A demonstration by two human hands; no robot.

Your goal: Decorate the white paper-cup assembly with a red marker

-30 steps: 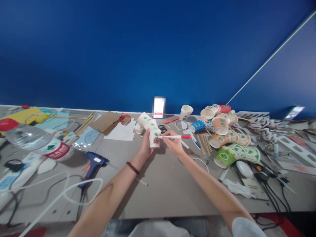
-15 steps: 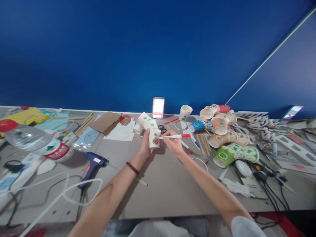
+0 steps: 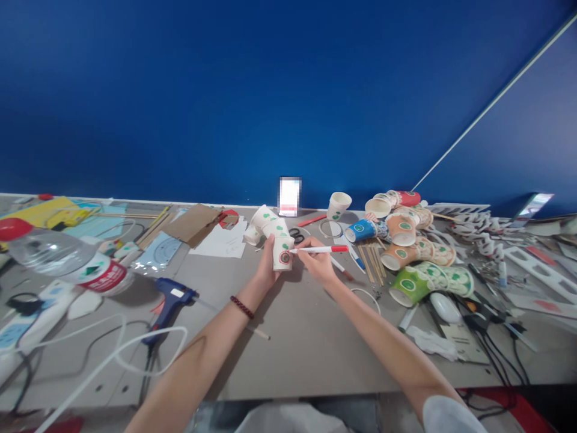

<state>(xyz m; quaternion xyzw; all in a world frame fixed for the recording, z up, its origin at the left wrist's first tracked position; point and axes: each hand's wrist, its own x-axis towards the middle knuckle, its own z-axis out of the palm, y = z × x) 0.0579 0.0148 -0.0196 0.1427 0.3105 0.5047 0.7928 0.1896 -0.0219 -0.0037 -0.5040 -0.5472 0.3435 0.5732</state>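
Left hand (image 3: 267,268): grips red-badged cup (image 3: 282,245) | right hand (image 3: 316,260): pinches pen (image 3: 329,249) | bottle label (image 3: 106,276): illegible

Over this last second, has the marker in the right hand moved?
No, not noticeably: judged against the lit screen, the marker keeps its place in the right hand, its tip end still at the front white cup.

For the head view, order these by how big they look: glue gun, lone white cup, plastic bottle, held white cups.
1. Plastic bottle
2. Glue gun and held white cups: too alike to rank
3. Lone white cup, though it sits farther back
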